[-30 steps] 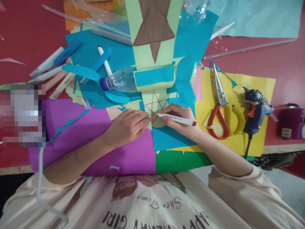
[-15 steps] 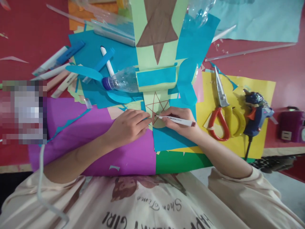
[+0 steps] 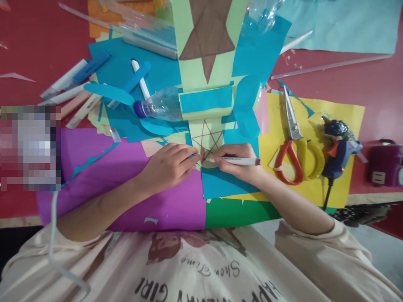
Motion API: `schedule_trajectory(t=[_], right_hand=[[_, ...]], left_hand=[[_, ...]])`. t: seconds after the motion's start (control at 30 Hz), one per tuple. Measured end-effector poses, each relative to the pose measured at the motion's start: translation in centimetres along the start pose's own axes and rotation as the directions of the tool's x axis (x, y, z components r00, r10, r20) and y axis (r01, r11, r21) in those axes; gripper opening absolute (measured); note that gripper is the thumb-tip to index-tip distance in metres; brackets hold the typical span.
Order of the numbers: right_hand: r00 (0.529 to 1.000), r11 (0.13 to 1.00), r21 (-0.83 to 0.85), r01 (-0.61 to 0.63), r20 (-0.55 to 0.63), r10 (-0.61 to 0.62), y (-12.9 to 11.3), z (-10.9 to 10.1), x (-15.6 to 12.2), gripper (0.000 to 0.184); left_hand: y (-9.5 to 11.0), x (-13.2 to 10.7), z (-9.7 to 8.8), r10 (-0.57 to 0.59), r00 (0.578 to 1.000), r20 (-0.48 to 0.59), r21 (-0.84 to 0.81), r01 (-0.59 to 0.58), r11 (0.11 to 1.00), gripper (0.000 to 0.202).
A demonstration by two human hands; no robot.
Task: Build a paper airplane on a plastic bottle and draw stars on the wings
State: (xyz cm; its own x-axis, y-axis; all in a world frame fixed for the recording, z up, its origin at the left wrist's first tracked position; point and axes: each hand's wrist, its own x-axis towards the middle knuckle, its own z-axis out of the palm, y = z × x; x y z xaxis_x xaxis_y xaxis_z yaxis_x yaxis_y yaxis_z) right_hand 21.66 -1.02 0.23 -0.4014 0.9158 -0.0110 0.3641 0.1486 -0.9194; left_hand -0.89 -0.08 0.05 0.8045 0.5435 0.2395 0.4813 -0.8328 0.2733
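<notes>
My right hand (image 3: 237, 158) grips a white marker (image 3: 236, 160) with a brown end, its tip low on a light green paper strip (image 3: 185, 71). On that strip is a brown outlined star (image 3: 208, 136), its lower left part partly coloured in. My left hand (image 3: 176, 163) rests at the strip's left edge, fingers stretched and slightly bent, tips touching the paper. Above the outline, a larger brown-filled star shape (image 3: 208, 33) is on the same strip. A clear plastic bottle (image 3: 165, 102) with a purple cap lies beside the strip, its right part hidden under a blue paper band (image 3: 207, 100).
Scissors (image 3: 292, 130) with red and yellow handles and a blue glue gun (image 3: 338, 155) lie on yellow paper (image 3: 343, 113) at right. Several markers (image 3: 64, 79) lie at left. Purple paper (image 3: 103, 167) is under my left arm. A purple box-like object (image 3: 385, 165) stands far right.
My right hand has shifted slightly, moving the marker tip lower and a little right on the star; the marker now lies flatter. My left hand stays in place.
</notes>
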Motion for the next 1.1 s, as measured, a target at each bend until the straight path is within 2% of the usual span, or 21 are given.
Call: schedule_trajectory(t=[0.1, 0.17, 0.4, 0.83, 1.1], right_hand=[[0.995, 0.999, 0.009, -0.041, -0.092, 0.041, 0.12, 0.11, 0.02, 0.015], [0.992, 0.999, 0.01, -0.05, -0.112, 0.051, 0.24, 0.18, 0.05, 0.014], [0.992, 0.998, -0.02, -0.06, -0.115, 0.057, 0.4, 0.3, 0.12, 0.015], [1.0, 1.0, -0.014, -0.02, 0.0, 0.02, -0.05, 0.0, 0.11, 0.019], [0.99, 0.998, 0.008, -0.067, -0.121, 0.068, 0.18, -0.02, 0.07, 0.018]], left_hand=[[0.05, -0.03, -0.05, -0.008, 1.0, 0.016, 0.003, 0.008, 1.0, 0.022], [0.1, -0.04, -0.1, -0.014, 0.999, 0.029, 0.001, 0.014, 1.0, 0.022], [0.14, 0.03, -0.13, -0.009, 1.0, 0.017, -0.012, 0.009, 1.0, 0.023], [0.11, -0.1, 0.02, -0.01, 1.0, 0.021, -0.019, 0.01, 1.0, 0.023], [0.1, 0.02, -0.1, 0.0, 1.0, 0.006, 0.007, 0.0, 1.0, 0.021]])
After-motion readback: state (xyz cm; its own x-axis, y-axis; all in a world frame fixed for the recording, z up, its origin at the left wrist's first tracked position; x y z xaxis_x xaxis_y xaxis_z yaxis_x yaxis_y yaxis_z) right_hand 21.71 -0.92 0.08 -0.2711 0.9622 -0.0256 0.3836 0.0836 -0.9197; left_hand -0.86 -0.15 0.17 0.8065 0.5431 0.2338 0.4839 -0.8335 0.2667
